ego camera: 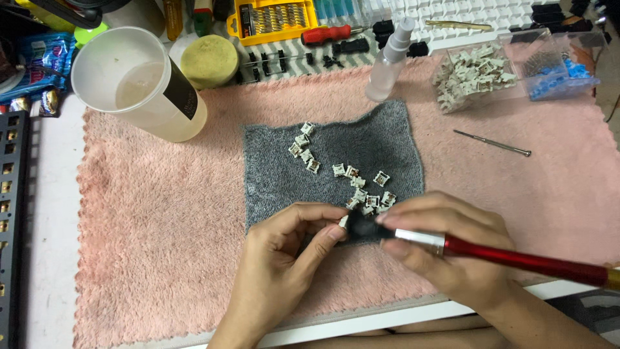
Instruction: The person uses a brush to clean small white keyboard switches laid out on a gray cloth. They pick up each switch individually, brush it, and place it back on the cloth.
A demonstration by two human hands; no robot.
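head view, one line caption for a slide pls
Left hand pinches a small switch while the right hand touches a red brush to it over a grey cloth.

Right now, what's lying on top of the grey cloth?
On the grey cloth lie small white switch parts, scattered loosely. Both hands cover its near edge, so anything there is hidden.

single head-worn view, steeply down and close over the pink mat (161, 213)
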